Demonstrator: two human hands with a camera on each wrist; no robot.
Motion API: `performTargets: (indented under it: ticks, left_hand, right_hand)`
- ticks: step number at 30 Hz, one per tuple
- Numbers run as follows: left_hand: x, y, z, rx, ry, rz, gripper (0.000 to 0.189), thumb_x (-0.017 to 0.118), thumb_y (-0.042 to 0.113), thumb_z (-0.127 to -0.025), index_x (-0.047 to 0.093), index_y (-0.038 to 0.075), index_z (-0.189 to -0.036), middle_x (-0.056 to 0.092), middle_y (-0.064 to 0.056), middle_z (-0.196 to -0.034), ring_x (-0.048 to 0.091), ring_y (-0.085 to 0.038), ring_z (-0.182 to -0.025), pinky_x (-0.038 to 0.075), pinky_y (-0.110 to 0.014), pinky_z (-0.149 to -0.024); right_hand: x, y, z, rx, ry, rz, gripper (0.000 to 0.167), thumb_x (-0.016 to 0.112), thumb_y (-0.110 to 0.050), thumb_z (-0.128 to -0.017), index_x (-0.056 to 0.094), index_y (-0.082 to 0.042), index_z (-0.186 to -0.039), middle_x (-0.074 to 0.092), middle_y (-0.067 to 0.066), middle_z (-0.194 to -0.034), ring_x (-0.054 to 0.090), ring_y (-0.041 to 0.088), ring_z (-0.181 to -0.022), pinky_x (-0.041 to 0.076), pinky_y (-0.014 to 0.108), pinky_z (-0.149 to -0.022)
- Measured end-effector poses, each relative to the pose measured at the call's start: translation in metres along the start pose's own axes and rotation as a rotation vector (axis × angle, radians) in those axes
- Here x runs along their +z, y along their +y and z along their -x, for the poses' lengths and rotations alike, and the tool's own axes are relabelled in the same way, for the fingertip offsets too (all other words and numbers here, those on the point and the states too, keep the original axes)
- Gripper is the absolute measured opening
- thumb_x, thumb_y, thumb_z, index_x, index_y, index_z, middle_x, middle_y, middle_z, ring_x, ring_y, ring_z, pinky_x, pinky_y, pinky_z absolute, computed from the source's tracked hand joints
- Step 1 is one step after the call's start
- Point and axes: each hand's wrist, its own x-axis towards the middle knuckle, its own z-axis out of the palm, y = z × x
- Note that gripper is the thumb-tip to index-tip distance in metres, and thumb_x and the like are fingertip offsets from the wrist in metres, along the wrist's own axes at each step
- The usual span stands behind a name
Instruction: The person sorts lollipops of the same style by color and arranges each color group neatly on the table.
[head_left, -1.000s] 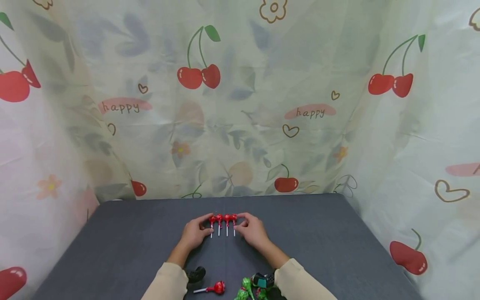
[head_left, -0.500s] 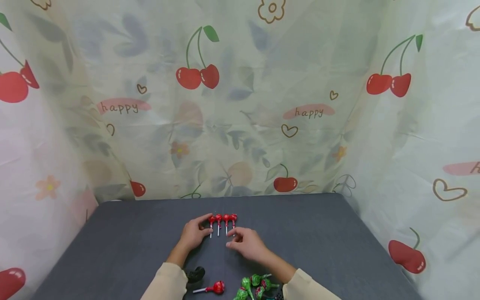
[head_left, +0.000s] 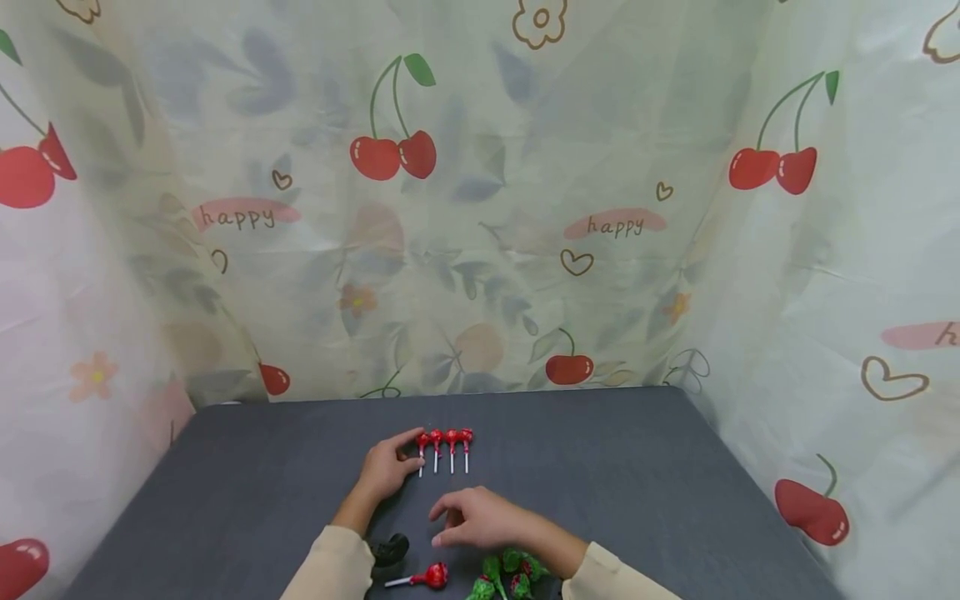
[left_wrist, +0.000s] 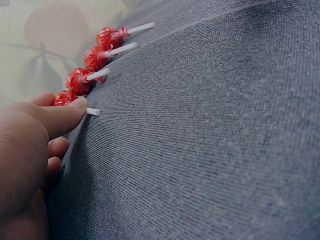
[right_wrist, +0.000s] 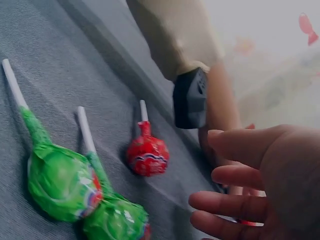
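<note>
Red-wrapped lollipops stand in a side-by-side row near the back of the table, white sticks toward me. My left hand [head_left: 386, 468] pinches the leftmost red lollipop [left_wrist: 64, 98] between thumb and fingers; its head is partly covered by the thumb. Nothing is in my right hand [head_left: 480, 518], held over the table with loosely bent fingers. Below it lies a single red lollipop [head_left: 437, 575], its stick pointing left. Several green lollipops [right_wrist: 62, 182] lie in a bunch beneath the right wrist, partly cut off in the right wrist view.
A dark grey cloth covers the table [head_left: 637, 483]. Behind it and at both sides hangs a cherry-printed curtain [head_left: 480, 275]. A black wrist device [head_left: 392, 550] sits at the left cuff.
My right hand has left the rightmost lollipop of the row and moved back toward me, over the loose lollipops. My left hand has stayed at the row's left end.
</note>
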Motion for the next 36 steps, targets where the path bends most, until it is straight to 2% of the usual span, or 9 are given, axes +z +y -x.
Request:
performTargets:
  ticks: [4, 7, 11, 14, 18, 28, 32, 36]
  left_hand:
    - [0.001, 0.0, -0.001, -0.019, -0.001, -0.021, 0.051, 0.078, 0.019, -0.083, 0.063, 0.022, -0.132, 0.052, -0.001, -0.071, 0.046, -0.017, -0.063, 0.035, -0.032, -0.058]
    - [0.001, -0.001, -0.002, -0.023, -0.004, -0.028, 0.052, 0.079, 0.019, -0.083, 0.063, 0.022, -0.132, 0.052, -0.001, -0.072, 0.046, -0.017, -0.063, 0.035, -0.033, -0.058]
    - [0.0, -0.001, -0.002, -0.017, 0.0, -0.02, 0.052, 0.079, 0.018, -0.083, 0.063, 0.022, -0.132, 0.052, -0.001, -0.071, 0.046, -0.017, -0.062, 0.035, -0.033, -0.058]
    - [-0.001, 0.0, -0.001, -0.01, 0.004, -0.016, 0.052, 0.079, 0.018, -0.083, 0.063, 0.021, -0.132, 0.052, -0.001, -0.07, 0.046, -0.017, -0.061, 0.035, -0.032, -0.058]
    - [-0.002, 0.0, 0.0, -0.005, 0.002, -0.016, 0.052, 0.078, 0.018, -0.083, 0.063, 0.021, -0.132, 0.052, 0.0, -0.07, 0.046, -0.017, -0.061, 0.035, -0.032, -0.058]
    - [-0.002, 0.001, 0.0, 0.0, 0.012, -0.021, 0.052, 0.078, 0.019, -0.083, 0.063, 0.021, -0.132, 0.051, 0.0, -0.07, 0.045, -0.017, -0.062, 0.034, -0.033, -0.058]
    - [-0.001, 0.0, -0.001, 0.006, 0.021, -0.021, 0.051, 0.079, 0.018, -0.082, 0.064, 0.02, -0.131, 0.051, 0.0, -0.07, 0.045, -0.017, -0.062, 0.034, -0.033, -0.058]
    - [0.001, 0.0, -0.001, 0.006, 0.019, -0.019, 0.051, 0.079, 0.018, -0.082, 0.064, 0.02, -0.131, 0.051, -0.001, -0.07, 0.045, -0.017, -0.062, 0.034, -0.033, -0.058]
  right_hand:
    - [0.009, 0.008, -0.006, -0.013, -0.072, 0.083, 0.033, 0.067, -0.035, -0.092, 0.066, -0.015, -0.119, 0.062, -0.012, -0.076, 0.056, 0.002, -0.064, 0.045, 0.023, -0.058]
    - [0.015, 0.006, -0.007, -0.013, -0.083, 0.118, 0.032, 0.068, -0.038, -0.091, 0.066, -0.017, -0.116, 0.06, -0.012, -0.072, 0.053, 0.002, -0.059, 0.042, 0.022, -0.054]
    - [0.022, -0.006, -0.005, -0.02, -0.043, 0.173, 0.026, 0.073, -0.034, -0.087, 0.067, -0.014, -0.104, 0.056, -0.013, -0.066, 0.052, 0.001, -0.056, 0.041, 0.02, -0.053]
    - [0.027, -0.011, -0.004, -0.043, -0.007, 0.267, 0.023, 0.074, -0.036, -0.086, 0.067, -0.016, -0.096, 0.055, -0.015, -0.064, 0.052, -0.001, -0.056, 0.041, 0.018, -0.054]
    - [0.031, -0.016, -0.004, -0.05, -0.002, 0.319, 0.02, 0.074, -0.035, -0.086, 0.067, -0.017, -0.091, 0.054, -0.016, -0.061, 0.051, -0.002, -0.054, 0.039, 0.017, -0.052]
    - [0.033, -0.013, -0.003, -0.07, -0.03, 0.351, 0.016, 0.074, -0.033, -0.085, 0.064, -0.02, -0.083, 0.052, -0.018, -0.061, 0.049, -0.003, -0.054, 0.038, 0.017, -0.051]
    - [0.03, -0.01, 0.0, -0.083, -0.037, 0.33, 0.015, 0.076, -0.029, -0.084, 0.064, -0.02, -0.081, 0.051, -0.016, -0.063, 0.048, -0.002, -0.055, 0.039, 0.017, -0.052]
    - [0.023, -0.006, 0.002, -0.083, -0.062, 0.253, 0.011, 0.076, -0.023, -0.085, 0.066, -0.018, -0.083, 0.053, -0.016, -0.064, 0.049, -0.003, -0.057, 0.041, 0.017, -0.054]
